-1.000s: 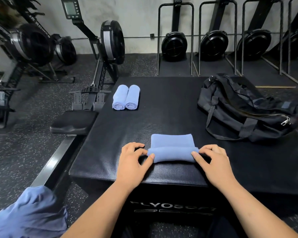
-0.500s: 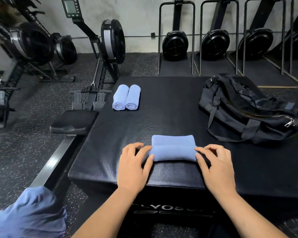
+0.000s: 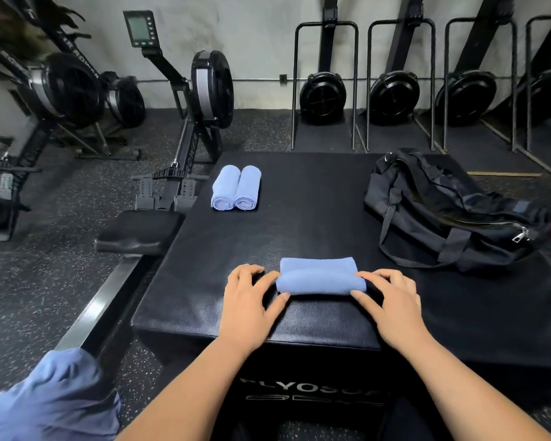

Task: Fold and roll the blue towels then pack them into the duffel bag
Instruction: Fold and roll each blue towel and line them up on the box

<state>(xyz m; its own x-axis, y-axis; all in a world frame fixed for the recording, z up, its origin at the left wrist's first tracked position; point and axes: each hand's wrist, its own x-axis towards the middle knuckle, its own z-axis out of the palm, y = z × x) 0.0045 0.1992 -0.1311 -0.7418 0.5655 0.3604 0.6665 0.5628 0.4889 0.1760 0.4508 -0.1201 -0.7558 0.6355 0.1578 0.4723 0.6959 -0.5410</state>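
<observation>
From my head camera, looking down, my left hand (image 3: 248, 300) sits at the left end of the half-rolled towel (image 3: 320, 278). Its fingers are curled over the top of the roll and the thumb lies along the near edge, so the grip is narrow and closed on the cloth. My right hand (image 3: 392, 303) does the same at the right end, fingers bent over the roll and thumb tip touching its near corner. This towel lies across the near part of the black padded box (image 3: 315, 218), close to the front edge. The rolled part is toward me, and a flat strip of unrolled cloth shows just beyond it. At the far left of the box top two rolled towels (image 3: 236, 187) lie side by side, touching, with their spiral ends facing me. The black duffel bag (image 3: 452, 214) slumps on the right side of the box, well apart from my hands. Its zipper (image 3: 520, 233) runs along the top, but I cannot tell how far the bag is open. Low on my left is a crumpled heap of blue cloth (image 3: 51, 399), blurred at the frame's corner. A rowing machine (image 3: 204, 90) stands just beside the box on the left, its seat (image 3: 139, 230) near the box's edge.
</observation>
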